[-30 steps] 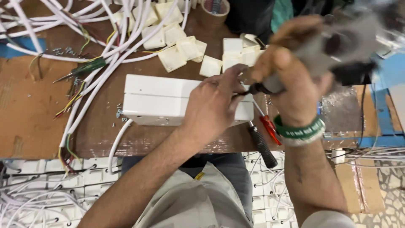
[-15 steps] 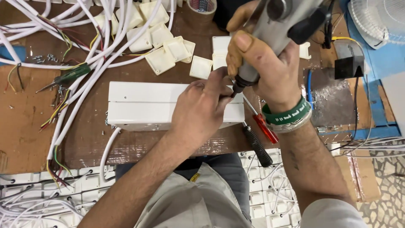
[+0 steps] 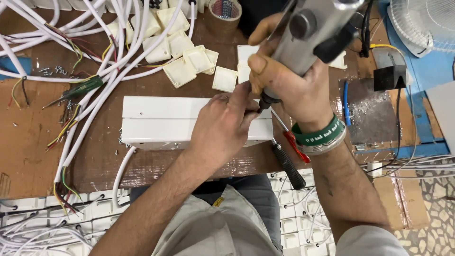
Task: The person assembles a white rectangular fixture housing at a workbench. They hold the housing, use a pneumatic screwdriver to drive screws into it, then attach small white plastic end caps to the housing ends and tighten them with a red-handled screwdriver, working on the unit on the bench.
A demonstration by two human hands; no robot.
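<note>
My left hand (image 3: 222,128) lies flat on the long white box (image 3: 161,121), pinning it to the brown workbench (image 3: 28,142), fingertips pinching near the tip of the grey power screwdriver (image 3: 308,33), which my right hand (image 3: 289,80) grips tightly from above. The box runs left to right just in front of me, its right end under both hands, so the driver tip meets it at that near-right part. White cables (image 3: 95,61) and square white covers (image 3: 180,71) crowd the bench behind; two hand screwdrivers (image 3: 289,163) lie beside the box's right end.
</note>
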